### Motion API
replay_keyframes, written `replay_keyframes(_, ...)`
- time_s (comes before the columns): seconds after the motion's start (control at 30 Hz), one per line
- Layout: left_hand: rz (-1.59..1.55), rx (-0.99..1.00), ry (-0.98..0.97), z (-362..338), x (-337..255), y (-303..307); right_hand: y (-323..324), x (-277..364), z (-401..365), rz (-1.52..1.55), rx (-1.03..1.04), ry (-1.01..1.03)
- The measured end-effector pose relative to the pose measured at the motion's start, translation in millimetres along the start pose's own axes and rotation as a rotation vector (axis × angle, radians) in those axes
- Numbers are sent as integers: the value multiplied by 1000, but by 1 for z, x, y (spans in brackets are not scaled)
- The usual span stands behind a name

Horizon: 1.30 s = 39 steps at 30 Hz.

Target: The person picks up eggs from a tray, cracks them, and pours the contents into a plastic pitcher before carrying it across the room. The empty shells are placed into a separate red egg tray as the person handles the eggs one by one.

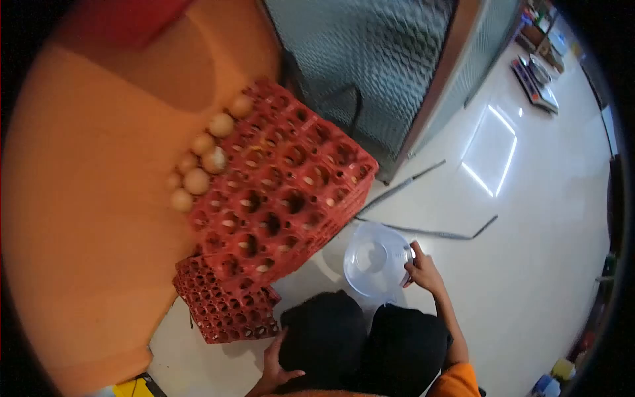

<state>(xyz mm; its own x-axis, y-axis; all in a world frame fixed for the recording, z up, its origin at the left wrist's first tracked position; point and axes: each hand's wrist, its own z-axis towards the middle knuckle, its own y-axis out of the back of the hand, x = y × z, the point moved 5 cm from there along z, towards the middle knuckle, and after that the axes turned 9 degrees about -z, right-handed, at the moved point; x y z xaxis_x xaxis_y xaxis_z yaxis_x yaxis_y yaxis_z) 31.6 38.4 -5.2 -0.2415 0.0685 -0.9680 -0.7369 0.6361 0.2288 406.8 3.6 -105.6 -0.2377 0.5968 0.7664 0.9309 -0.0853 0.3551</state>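
1. Several eggs (196, 180) sit in a row along the left edge of the top red tray (291, 192); its other cups look empty.
2. One clear bowl (374, 261) stands on the floor (529, 264), just right of the trays; it appears empty, so any filling seems not yet begun.
3. Right hand (423, 271): fingers clamped on the bowl's rim; left hand (274, 367): fingers spread on a knee, holding nothing.
4. One lower tray stack (225, 308) lies beside the orange bench (86, 231), apart from both hands.

Wrist of the left hand (274, 368) cut off at the near edge. Smaller tray stack (225, 308) partly hidden beneath the larger stack (281, 192). Far-right floor items (537, 76) too blurred to identify.
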Motion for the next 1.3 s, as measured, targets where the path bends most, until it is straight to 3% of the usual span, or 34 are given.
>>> replay_keyframes(0.07, 10, -48, -70, 19, 23, -24, 20, -21, 25, 59, -39, -7)
replay_keyframes(0.1, 88, -24, 131, -64, -70, 37, -55, -1, -64, 176, 92, -139)
replay_keyframes(0.17, 71, -91, 60, -48, -57, 27, -40, -11, -48, 142, 45, -87)
replay_keyframes(0.23, 37, -153, 6, -32, -38, 22, -24, -4, -35, -123, -26, -3)
replay_keyframes(0.27, 30, -178, 9, -33, -35, 24, -28, -25, -28, -86, -11, 12)
replay_keyframes(0.4, 118, -250, -37, -48, -36, 29, -19, -14, -32, 9, 28, -65)
replay_keyframes(0.57, 112, -315, -90, -52, -39, 29, -6, 28, -53, -389, 15, -110)
replay_keyframes(0.67, 260, -299, -32, -57, -32, 33, 10, 39, -62, -612, -71, -61)
replay_keyframes(0.77, 614, -422, -417, -47, -63, 57, 17, 73, -93, -626, -78, -19)
replay_keyframes(0.83, 432, -709, -467, -30, -83, 99, 19, 92, -111, -580, -63, 107)
replay_keyframes(0.9, 846, -706, -760, -8, -117, 134, 18, 107, -126, -551, -42, 158)
replay_keyframes(0.97, 818, -803, -752, 21, -143, 163, 15, 102, -131, -528, -46, 202)
replay_keyframes(1.03, 614, -851, -699, 64, -152, 187, 13, 78, -119, -574, -114, 43)
replay_keyframes(1.1, 808, -852, -670, 121, -161, 201, 6, 50, -101, -548, -145, -98)
replay_keyframes(1.17, 948, -754, -761, 180, -157, 215, -12, 23, -84, -444, -131, -207)
replay_keyframes(1.27, 660, -395, -379, 244, -119, 243, -33, 1, -72, -22, -83, -149)
replay_keyframes(1.3, 588, -301, -229, 253, -113, 247, -32, -5, -70, -53, -109, -130)
